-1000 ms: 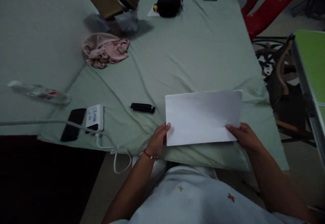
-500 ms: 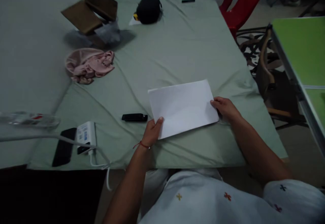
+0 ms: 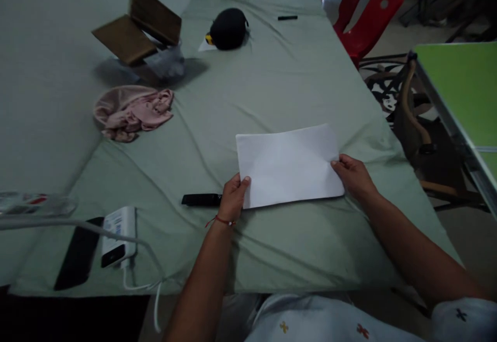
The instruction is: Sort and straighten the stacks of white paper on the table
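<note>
A white sheet of paper (image 3: 289, 165) lies flat on the pale green cloth of the table (image 3: 279, 88). My left hand (image 3: 233, 198) pinches its near left corner, thumb on top. My right hand (image 3: 354, 175) grips its near right corner. A red string is tied round my left wrist. A small black stick-shaped device (image 3: 201, 199) lies on the cloth just left of my left hand.
A pink crumpled cloth (image 3: 130, 112), a brown open box (image 3: 137, 31) and a black round pouch (image 3: 228, 29) lie farther back. A white power bank (image 3: 117, 236) with cable and a black phone (image 3: 77, 253) sit near left. A red chair (image 3: 368, 18) and a green table (image 3: 462, 91) stand right.
The paper has come down onto the cloth and straightened, with both hands still on its near corners. The view has lifted, so the table shows farther back.
</note>
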A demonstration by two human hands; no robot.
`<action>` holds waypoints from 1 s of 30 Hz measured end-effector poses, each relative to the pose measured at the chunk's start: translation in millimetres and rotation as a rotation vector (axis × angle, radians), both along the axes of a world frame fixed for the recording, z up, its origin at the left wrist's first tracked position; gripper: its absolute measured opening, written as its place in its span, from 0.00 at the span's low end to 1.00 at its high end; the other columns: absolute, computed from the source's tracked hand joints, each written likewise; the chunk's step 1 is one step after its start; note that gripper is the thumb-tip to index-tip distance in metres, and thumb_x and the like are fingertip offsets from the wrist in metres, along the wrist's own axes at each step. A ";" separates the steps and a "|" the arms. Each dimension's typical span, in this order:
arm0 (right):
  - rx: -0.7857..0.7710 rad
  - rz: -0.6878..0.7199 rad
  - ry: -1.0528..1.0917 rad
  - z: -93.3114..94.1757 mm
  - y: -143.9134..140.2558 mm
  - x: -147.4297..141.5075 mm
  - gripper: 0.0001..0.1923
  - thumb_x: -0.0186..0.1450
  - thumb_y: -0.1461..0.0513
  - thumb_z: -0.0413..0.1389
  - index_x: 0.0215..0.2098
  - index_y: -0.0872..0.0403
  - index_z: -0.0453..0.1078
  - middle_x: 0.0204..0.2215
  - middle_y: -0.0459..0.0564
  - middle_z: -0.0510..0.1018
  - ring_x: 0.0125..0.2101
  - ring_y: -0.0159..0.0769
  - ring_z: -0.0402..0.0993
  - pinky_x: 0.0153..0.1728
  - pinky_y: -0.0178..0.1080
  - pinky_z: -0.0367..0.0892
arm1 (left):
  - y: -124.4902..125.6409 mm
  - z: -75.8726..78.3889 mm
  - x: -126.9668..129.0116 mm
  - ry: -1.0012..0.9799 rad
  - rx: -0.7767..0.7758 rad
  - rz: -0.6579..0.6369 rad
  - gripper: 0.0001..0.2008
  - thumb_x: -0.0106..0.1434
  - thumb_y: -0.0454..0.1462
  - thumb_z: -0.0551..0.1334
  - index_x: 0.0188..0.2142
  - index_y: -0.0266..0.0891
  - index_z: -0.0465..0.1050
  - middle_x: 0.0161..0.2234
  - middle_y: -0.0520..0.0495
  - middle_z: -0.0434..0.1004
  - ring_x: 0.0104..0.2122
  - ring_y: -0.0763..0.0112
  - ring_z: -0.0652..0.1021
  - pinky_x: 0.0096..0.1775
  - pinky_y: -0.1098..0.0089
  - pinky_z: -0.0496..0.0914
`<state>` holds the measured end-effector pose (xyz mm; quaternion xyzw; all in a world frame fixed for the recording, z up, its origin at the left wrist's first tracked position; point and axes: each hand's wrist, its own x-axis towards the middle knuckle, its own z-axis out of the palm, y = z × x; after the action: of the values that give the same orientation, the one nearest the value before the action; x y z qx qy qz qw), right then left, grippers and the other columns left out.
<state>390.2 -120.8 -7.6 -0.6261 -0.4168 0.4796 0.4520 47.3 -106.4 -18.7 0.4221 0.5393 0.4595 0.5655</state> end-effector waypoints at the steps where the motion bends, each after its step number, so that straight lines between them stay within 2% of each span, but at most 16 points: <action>1: 0.009 -0.009 -0.019 -0.6 8.2 0.0 0.14 0.59 0.50 0.62 0.34 0.50 0.69 0.25 0.43 0.72 0.24 0.33 0.65 0.25 0.36 0.59 | 8.0 -1.2 1.9 -0.010 0.020 0.004 0.27 0.57 0.53 0.71 0.46 0.35 0.79 0.40 0.42 0.85 0.39 0.62 0.82 0.40 0.67 0.74; 4: 0.066 -0.066 -0.146 -6.0 34.9 -1.5 0.12 0.61 0.51 0.60 0.31 0.49 0.66 0.22 0.43 0.67 0.23 0.34 0.60 0.24 0.38 0.55 | 29.8 -4.3 9.0 -0.029 0.073 0.021 0.26 0.58 0.53 0.70 0.47 0.35 0.78 0.42 0.42 0.85 0.40 0.61 0.82 0.42 0.65 0.75; 7: 0.211 -0.133 -0.346 -12.7 56.3 -3.9 0.16 0.65 0.52 0.58 0.27 0.48 0.59 0.21 0.42 0.62 0.24 0.34 0.57 0.26 0.39 0.55 | 41.5 -6.2 14.8 -0.016 0.100 0.073 0.26 0.57 0.51 0.71 0.48 0.37 0.76 0.45 0.42 0.84 0.42 0.62 0.82 0.44 0.66 0.75; 10: 0.314 -0.108 -0.498 -19.2 65.4 -5.4 0.14 0.68 0.51 0.54 0.29 0.48 0.59 0.23 0.43 0.66 0.26 0.36 0.60 0.29 0.41 0.58 | 40.8 -8.4 14.7 -0.026 0.090 0.151 0.31 0.50 0.47 0.76 0.51 0.38 0.74 0.43 0.43 0.84 0.41 0.64 0.81 0.43 0.68 0.74; 12: 0.344 -0.101 -0.521 -22.8 64.9 -6.2 0.11 0.70 0.52 0.53 0.34 0.48 0.64 0.25 0.43 0.69 0.27 0.36 0.62 0.30 0.41 0.59 | 36.2 -9.6 12.1 0.009 0.049 0.150 0.29 0.51 0.47 0.75 0.49 0.37 0.75 0.36 0.47 0.83 0.34 0.68 0.79 0.37 0.71 0.73; 15: 0.323 -0.117 -0.477 -25.1 60.3 -6.4 0.11 0.70 0.51 0.55 0.39 0.49 0.68 0.26 0.43 0.70 0.25 0.34 0.62 0.28 0.39 0.59 | 29.4 -9.1 9.0 0.098 0.007 0.162 0.22 0.55 0.47 0.73 0.45 0.37 0.76 0.28 0.54 0.76 0.23 0.76 0.69 0.25 0.75 0.63; 19: 0.286 -0.097 -0.422 -24.8 59.5 -3.1 0.11 0.67 0.52 0.60 0.35 0.50 0.69 0.23 0.41 0.67 0.23 0.31 0.59 0.25 0.37 0.56 | 26.0 -6.6 8.6 0.227 0.046 0.218 0.16 0.58 0.47 0.71 0.37 0.37 0.75 0.25 0.56 0.70 0.24 0.77 0.66 0.26 0.76 0.61; 22: 0.289 -0.150 -0.311 -25.4 62.5 0.9 0.13 0.66 0.50 0.62 0.34 0.50 0.69 0.22 0.40 0.65 0.22 0.30 0.56 0.23 0.36 0.53 | 23.9 -5.3 8.0 0.325 0.063 0.213 0.18 0.62 0.50 0.68 0.29 0.38 0.71 0.22 0.56 0.64 0.24 0.76 0.63 0.25 0.75 0.58; 25: 0.291 -0.207 -0.170 -26.7 65.3 4.1 0.14 0.64 0.50 0.64 0.33 0.49 0.68 0.22 0.40 0.64 0.21 0.30 0.55 0.21 0.36 0.51 | 21.3 -4.7 7.6 0.331 0.092 0.193 0.24 0.65 0.54 0.65 0.24 0.40 0.64 0.21 0.57 0.57 0.23 0.76 0.59 0.24 0.74 0.55; 27: 0.295 -0.232 -0.094 -27.4 66.8 5.1 0.14 0.63 0.51 0.65 0.33 0.48 0.68 0.23 0.41 0.66 0.21 0.30 0.56 0.21 0.36 0.52 | 20.3 -4.4 8.2 0.286 0.115 0.185 0.25 0.65 0.56 0.64 0.25 0.40 0.65 0.21 0.56 0.57 0.24 0.76 0.59 0.25 0.74 0.56; 30: 0.302 -0.255 -0.017 -28.0 68.4 5.1 0.13 0.62 0.52 0.65 0.33 0.48 0.68 0.24 0.42 0.69 0.22 0.30 0.59 0.22 0.36 0.55 | 19.9 -4.2 9.8 0.166 0.106 0.127 0.23 0.59 0.56 0.69 0.32 0.39 0.72 0.25 0.55 0.66 0.26 0.75 0.65 0.28 0.75 0.61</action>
<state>395.3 -52.4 -35.7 -0.6029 -0.4053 0.3452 0.5942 57.1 -86.6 -22.8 0.4530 0.5850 0.4855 0.4657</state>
